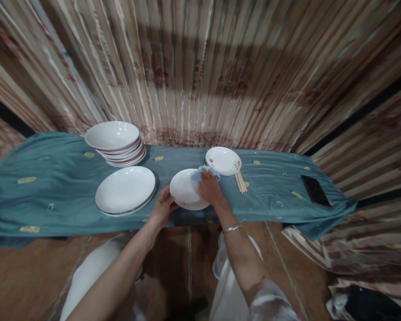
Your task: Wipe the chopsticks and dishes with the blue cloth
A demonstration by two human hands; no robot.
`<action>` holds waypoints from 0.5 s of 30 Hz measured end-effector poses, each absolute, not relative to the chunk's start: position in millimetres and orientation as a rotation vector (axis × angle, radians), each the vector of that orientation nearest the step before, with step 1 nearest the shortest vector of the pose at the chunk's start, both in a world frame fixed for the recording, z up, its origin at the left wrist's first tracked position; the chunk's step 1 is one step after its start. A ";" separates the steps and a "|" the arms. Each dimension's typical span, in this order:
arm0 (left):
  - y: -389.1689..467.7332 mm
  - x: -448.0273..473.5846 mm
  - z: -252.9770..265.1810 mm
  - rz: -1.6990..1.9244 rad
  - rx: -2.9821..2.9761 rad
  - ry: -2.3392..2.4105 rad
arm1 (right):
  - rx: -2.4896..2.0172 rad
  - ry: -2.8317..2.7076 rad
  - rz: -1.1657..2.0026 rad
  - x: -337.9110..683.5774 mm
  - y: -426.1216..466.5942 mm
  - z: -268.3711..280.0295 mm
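A white plate (185, 189) is held slightly tilted over the table's front part. My left hand (163, 206) grips its left edge, with the thumb near the rim and the fingers partly hidden beneath. Pressed on the plate's upper right is a light blue cloth (214, 173), which my right hand (209, 186) holds bunched under its fingers. Just behind that hand lie flower-patterned plates (223, 160), stacked. To the left of my left hand sit larger white plates (125, 190), one on another.
A stack of white bowls (112, 136) stands at the back left. Chopsticks (241, 182) lie beside the flowered plates, and a black phone (316, 191) rests at the right. A teal cloth (270, 196) covers the narrow table. Striped curtains (200, 76) hang behind it.
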State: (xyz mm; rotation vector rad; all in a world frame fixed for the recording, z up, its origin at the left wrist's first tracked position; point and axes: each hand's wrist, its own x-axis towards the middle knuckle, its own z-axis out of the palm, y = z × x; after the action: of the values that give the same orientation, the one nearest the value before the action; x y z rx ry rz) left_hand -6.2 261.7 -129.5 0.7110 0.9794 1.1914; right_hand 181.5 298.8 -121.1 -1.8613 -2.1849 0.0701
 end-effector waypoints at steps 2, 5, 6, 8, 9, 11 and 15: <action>261.7 -6.1 -129.8 1.189 0.705 0.991 | -1.876 -2.197 0.063 176.5 300.7 -119.1; 261.9 -6.2 -130.9 1.179 0.706 1.002 | -1.875 -2.202 0.084 168.3 304.4 -121.4; 261.9 -6.2 -131.3 1.177 0.709 1.003 | -1.865 -2.197 0.101 165.6 305.7 -123.7; 261.8 -6.5 -131.9 1.175 0.710 1.002 | -1.835 -2.173 0.151 160.1 308.3 -129.6; 261.7 -6.6 -132.2 1.175 0.708 1.000 | -1.817 -2.161 0.180 157.6 309.6 -132.8; 261.5 -6.8 -132.6 1.174 0.705 0.997 | -1.781 -2.146 0.230 153.1 311.8 -138.0; 261.0 -6.9 -133.4 1.174 0.698 0.991 | -1.709 -2.169 0.283 146.1 314.2 -141.2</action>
State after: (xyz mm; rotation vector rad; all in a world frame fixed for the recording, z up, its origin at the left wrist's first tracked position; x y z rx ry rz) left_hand -6.9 261.0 -133.4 0.6981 0.9914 1.1738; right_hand 146.1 314.2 -141.2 -1.7089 -2.1694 0.2834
